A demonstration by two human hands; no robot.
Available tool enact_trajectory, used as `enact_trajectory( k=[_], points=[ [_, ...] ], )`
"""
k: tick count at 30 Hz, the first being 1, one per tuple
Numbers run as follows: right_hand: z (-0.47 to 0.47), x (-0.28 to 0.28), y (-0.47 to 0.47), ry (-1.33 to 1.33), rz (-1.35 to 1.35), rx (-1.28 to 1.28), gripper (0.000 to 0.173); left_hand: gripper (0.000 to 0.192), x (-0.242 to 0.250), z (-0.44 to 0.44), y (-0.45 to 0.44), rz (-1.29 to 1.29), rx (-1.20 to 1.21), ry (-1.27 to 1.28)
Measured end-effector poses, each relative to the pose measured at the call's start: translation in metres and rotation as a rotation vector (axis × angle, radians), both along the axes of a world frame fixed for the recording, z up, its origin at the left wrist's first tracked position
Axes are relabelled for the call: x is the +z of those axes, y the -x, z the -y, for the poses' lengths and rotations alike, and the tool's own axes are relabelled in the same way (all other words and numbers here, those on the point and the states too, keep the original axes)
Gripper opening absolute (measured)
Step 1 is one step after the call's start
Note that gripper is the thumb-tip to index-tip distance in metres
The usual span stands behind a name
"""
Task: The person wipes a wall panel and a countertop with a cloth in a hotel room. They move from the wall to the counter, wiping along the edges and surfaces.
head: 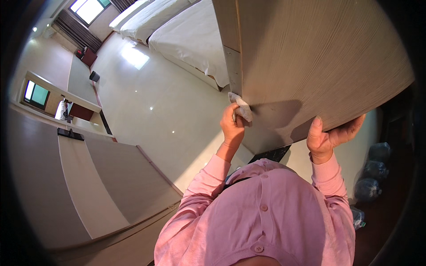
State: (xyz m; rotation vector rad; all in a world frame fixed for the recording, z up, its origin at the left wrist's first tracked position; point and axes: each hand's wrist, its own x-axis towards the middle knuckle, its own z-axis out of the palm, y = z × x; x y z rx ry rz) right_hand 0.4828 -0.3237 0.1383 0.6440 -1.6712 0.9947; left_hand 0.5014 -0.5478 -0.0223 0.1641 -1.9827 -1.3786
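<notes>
A large wood-grain door (319,56) fills the upper right of the view, close in front of me. My left hand (232,124) pinches a crumpled pale cloth (243,108) against the door's lower left, near its narrow edge with a metal plate (232,63). On the other side, my right hand (329,134) holds the door's far edge, its thumb on the face and its fingers stretched along the rim. Both hands come out of pink ribbed cuffs.
Beds with white sheets (193,36) stand beyond the door. A wall-mounted mirror (50,99) and a small dark bin (94,76) are at the left. Several large clear plastic bottles (367,189) line the right. A dark floor strip (273,154) lies below the door.
</notes>
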Motion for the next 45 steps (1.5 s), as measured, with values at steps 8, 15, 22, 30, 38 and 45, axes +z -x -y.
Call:
enact_trajectory(
  k=[8,15,22,30,38,45],
  points=[
    [-0.004,0.0,-0.001,-0.006,0.016,-0.02,0.099,0.026,0.106,0.014,0.037,-0.475,0.052,-0.185],
    [-0.001,-0.002,-0.006,0.022,0.009,-0.128,0.1,0.032,0.103,0.025,0.076,-0.608,0.223,0.45],
    [-0.002,-0.002,-0.007,0.005,-0.003,-0.148,0.098,0.031,0.031,0.025,0.058,-0.396,0.152,0.513],
    [0.002,0.004,-0.007,0.03,0.024,-0.134,0.098,0.026,0.106,0.02,0.069,-0.651,0.125,0.501],
    [-0.003,0.004,-0.009,-0.002,0.041,-0.198,0.099,0.031,0.048,0.03,0.074,-0.599,0.106,0.568],
    [-0.003,0.002,-0.007,-0.011,0.01,-0.193,0.1,0.032,-0.012,0.031,0.047,-0.264,-0.036,0.478]
  ],
)
